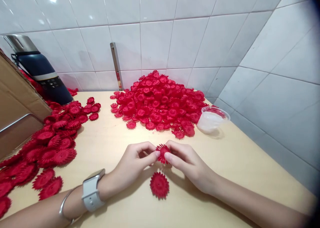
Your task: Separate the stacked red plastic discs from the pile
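Note:
Between my two hands, just above the table, is a small red fabric flower piece (162,152) with a fringed edge. My left hand (142,156) pinches its left side between thumb and fingers. On its right side, my right hand (183,158) grips it with the thumb pressed over the front. Below the hands, a larger round red flower piece (159,185) with a toothed edge lies flat on the table. The far fingertips of both hands are partly hidden behind the held piece.
A big heap of small red flower pieces (160,101) rises against the tiled wall. Right of it stands a clear plastic cup (211,121) with whitish contents. Larger red pieces (57,141) spread along the left, beside a cardboard box (20,101) and a dark blue flask (45,71).

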A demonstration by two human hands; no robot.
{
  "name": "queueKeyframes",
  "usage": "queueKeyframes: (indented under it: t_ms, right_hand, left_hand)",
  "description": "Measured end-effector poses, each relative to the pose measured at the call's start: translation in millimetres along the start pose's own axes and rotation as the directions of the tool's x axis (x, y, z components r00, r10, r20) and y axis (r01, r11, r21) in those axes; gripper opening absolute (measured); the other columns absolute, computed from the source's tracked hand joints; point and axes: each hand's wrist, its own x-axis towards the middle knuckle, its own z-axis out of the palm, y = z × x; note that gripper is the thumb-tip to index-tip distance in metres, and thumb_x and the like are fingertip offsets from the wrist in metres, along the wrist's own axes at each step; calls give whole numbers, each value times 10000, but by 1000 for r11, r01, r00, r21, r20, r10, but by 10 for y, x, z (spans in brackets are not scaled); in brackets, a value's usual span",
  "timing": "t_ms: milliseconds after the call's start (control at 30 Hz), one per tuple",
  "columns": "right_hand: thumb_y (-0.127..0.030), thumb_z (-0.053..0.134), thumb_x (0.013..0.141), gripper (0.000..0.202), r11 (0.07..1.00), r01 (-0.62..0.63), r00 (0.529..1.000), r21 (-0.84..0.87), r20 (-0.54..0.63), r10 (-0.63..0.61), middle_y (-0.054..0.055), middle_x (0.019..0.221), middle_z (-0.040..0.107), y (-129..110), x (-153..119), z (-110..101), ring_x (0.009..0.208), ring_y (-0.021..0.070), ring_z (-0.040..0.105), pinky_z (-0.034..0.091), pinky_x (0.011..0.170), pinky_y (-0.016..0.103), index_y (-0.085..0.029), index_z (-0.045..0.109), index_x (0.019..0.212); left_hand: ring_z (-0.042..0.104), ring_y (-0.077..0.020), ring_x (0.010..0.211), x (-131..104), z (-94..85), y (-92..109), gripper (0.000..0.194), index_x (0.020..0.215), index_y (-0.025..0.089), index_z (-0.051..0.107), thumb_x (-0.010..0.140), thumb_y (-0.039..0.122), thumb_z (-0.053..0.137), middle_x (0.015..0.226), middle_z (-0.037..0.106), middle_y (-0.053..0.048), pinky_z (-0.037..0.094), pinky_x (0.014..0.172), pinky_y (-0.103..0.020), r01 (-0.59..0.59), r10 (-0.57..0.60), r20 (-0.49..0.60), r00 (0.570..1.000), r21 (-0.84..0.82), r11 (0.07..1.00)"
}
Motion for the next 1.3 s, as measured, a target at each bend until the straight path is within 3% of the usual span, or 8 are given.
queueKeyframes:
  t_ms: [200, 400, 533, 700, 900, 1133, 1300]
  right_hand:
    - [-191, 329, 849, 260, 987, 27, 998, -160, 55, -18, -8, 588, 463, 1, -5, 3, 557, 115, 432, 331, 543, 233, -170, 433, 612]
    - [-218, 376, 845, 305, 991, 9, 998, -132, 68, 0, -34, 500, 423, 13, 23, -4, 461, 85, 376, 282, 458, 209, -170, 408, 546]
    - [-268, 416, 834, 355, 996, -13, 999, -86, 32, 16, -45, 468, 371, 20, 32, -15, 444, 78, 329, 245, 434, 210, -166, 388, 496]
    - [-279, 443, 824, 339, 999, -43, 999, -11, -5, 43, -18, 506, 455, 38, 30, -28, 498, 95, 412, 303, 478, 213, -149, 456, 511]
    - [-327, 440, 829, 316, 997, -33, 997, 68, 77, 28, -40, 524, 365, 40, 35, -35, 495, 84, 320, 247, 456, 213, -153, 466, 567]
    - [-248, 381, 830, 297, 1000, -4, 995, 7, 102, 3, -36, 531, 359, 0, 24, -41, 506, 96, 346, 270, 478, 217, -179, 359, 542]
    - [-180, 396, 772, 238, 997, -59, 997, 42, 43, 57, -38, 496, 391, 6, 31, -21, 469, 93, 349, 255, 450, 217, -169, 480, 550]
  left_hand:
    - [542, -127, 641, -23, 10, 18, 150, 685, 143, 603, 774, 213, 505, 670, 611, -11, 409, 617, -219, -48, 50, -18, 999, 131, 990]
    - [520, -119, 616, -6, 10, -1, 164, 679, 153, 593, 781, 233, 492, 651, 590, 2, 396, 572, -204, -20, 35, -104, 994, 140, 990]
    - [534, -128, 638, 8, 6, -18, 155, 707, 154, 594, 780, 255, 501, 681, 596, -9, 409, 592, -218, -16, 25, -85, 996, 101, 995]
    - [533, -134, 668, 16, 0, -24, 120, 783, 162, 569, 759, 277, 545, 734, 585, -19, 420, 606, -231, -39, 57, -174, 983, 106, 994]
    - [543, -141, 717, -2, 12, 1, 85, 793, 163, 614, 736, 217, 579, 834, 593, -37, 433, 641, -240, -112, 119, -33, 992, 152, 982]
    - [542, -152, 729, -3, -1, -38, 94, 724, 171, 635, 739, 244, 576, 806, 572, -40, 433, 654, -258, -133, 154, -120, 981, 169, 977]
    - [534, -135, 739, 19, 0, -10, 99, 686, 169, 606, 746, 230, 555, 873, 526, -29, 434, 621, -232, -82, 97, -202, 974, 83, 993]
